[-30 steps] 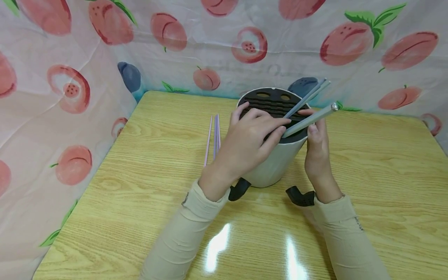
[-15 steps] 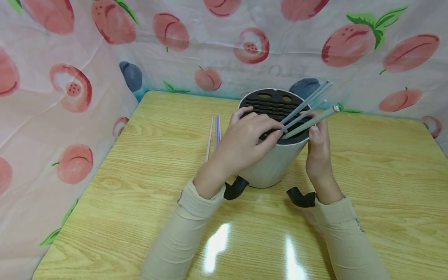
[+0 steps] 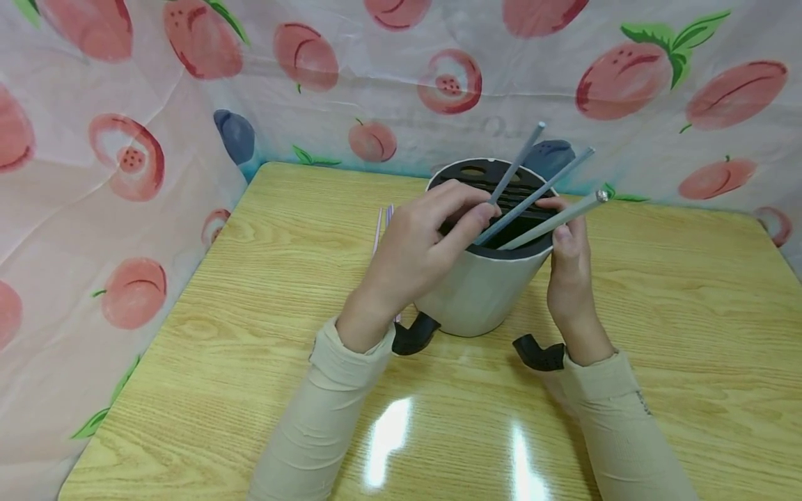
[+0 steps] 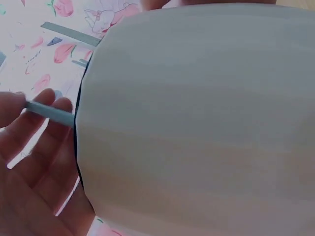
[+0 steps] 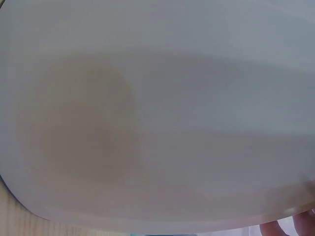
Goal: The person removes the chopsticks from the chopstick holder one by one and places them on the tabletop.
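A white knife-block-like holder (image 3: 489, 296) with a black slotted top stands tilted on the table. My left hand (image 3: 426, 233) pinches a blue-grey chopstick (image 3: 519, 161) between thumb and forefinger over its opening. In the left wrist view, the chopstick (image 4: 51, 113) passes from the fingertips into the holder. A second blue chopstick (image 3: 548, 186) and a thicker pale rod (image 3: 564, 217) lean out of the opening, to the right. My right hand (image 3: 571, 278) holds the holder's right side near the rim. In the right wrist view, the holder (image 5: 197, 108) covers nearly everything.
Thin pink and purple chopsticks (image 3: 378, 229) lie on the wooden table (image 3: 250, 292), partly hidden by the left hand and forearm. A fruit-patterned cloth (image 3: 388, 90) hangs behind the table and on its left. Black wrist mounts (image 3: 539, 353) stick out from both sleeves.
My left hand has drawn one blue chopstick away from the others, leftward and more upright. The blue chopsticks now stand apart. The right hand stays on the holder.
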`<state>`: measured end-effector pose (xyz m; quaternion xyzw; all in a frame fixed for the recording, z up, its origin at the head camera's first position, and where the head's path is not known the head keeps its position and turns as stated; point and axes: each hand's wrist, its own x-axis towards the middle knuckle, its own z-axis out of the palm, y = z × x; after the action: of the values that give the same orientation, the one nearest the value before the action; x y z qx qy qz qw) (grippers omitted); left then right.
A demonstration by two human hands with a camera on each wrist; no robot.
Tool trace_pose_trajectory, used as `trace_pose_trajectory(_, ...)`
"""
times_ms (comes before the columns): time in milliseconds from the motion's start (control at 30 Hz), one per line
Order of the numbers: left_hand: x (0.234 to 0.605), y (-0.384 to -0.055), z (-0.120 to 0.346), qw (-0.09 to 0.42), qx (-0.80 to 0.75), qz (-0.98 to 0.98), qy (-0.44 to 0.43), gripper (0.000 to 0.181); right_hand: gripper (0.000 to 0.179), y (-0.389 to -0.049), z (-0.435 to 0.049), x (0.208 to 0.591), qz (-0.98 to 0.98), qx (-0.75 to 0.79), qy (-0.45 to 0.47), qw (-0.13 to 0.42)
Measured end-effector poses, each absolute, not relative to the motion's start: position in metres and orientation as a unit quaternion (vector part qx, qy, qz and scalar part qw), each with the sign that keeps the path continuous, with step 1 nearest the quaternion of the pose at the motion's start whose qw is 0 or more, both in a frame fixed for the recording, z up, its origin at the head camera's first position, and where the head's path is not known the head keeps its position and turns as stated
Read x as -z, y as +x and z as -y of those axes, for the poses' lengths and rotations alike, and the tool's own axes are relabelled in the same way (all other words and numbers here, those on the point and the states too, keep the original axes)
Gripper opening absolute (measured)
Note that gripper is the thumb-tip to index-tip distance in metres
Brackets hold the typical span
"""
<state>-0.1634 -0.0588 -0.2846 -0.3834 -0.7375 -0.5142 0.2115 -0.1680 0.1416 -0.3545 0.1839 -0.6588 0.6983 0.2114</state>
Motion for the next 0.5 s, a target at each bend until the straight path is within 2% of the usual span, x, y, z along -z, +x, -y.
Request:
trace_pose_trajectory(367, 0.270, -0.155, 0.066, 0.237, 0.688, 0.591, -0.348, 0.015, 0.047, -0.170, -0.144, 0.355, 0.656, -0.705, 0.181, 0.201)
trace_pose_trajectory(500, 0.267, -0.156, 0.068, 0.270, 0.712, 0.555, -0.335, 0.021, 0.047, -0.170, -0.144, 0.355, 0.658, -0.704, 0.175, 0.202)
